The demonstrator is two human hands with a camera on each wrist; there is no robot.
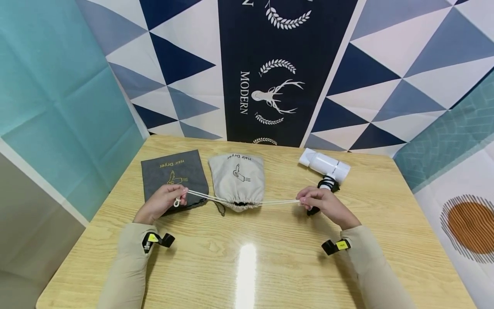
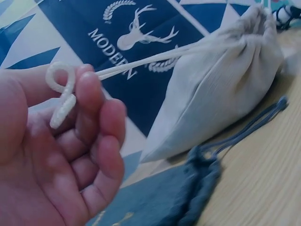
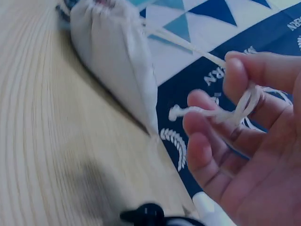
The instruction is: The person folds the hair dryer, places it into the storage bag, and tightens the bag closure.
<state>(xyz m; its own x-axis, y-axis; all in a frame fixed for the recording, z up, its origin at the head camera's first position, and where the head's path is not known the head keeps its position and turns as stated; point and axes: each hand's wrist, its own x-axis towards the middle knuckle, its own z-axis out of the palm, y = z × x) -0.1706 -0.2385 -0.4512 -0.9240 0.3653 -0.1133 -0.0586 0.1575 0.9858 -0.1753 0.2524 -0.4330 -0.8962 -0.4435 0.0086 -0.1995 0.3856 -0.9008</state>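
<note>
A light grey drawstring bag (image 1: 240, 180), printed "Hair Dryer", lies mid-table with its gathered mouth towards me and a small dark gap in it. My left hand (image 1: 166, 199) pinches the white drawstring (image 2: 141, 62) between thumb and forefinger; a knotted loop end pokes out of the grip. On the other side, my right hand (image 1: 322, 204) pinches the opposite white drawstring (image 3: 188, 44), its knotted tail hanging over the fingers. Both cords run taut and nearly level from the bag's mouth. The bag looks filled out in both wrist views.
A flat dark grey drawstring bag (image 1: 173, 167) lies at the left, partly under my left hand in the head view. A white hair dryer (image 1: 326, 165) with its black cord (image 1: 328, 183) wound round the handle lies at the back right. Patterned cloth backs the wooden table (image 1: 200, 266).
</note>
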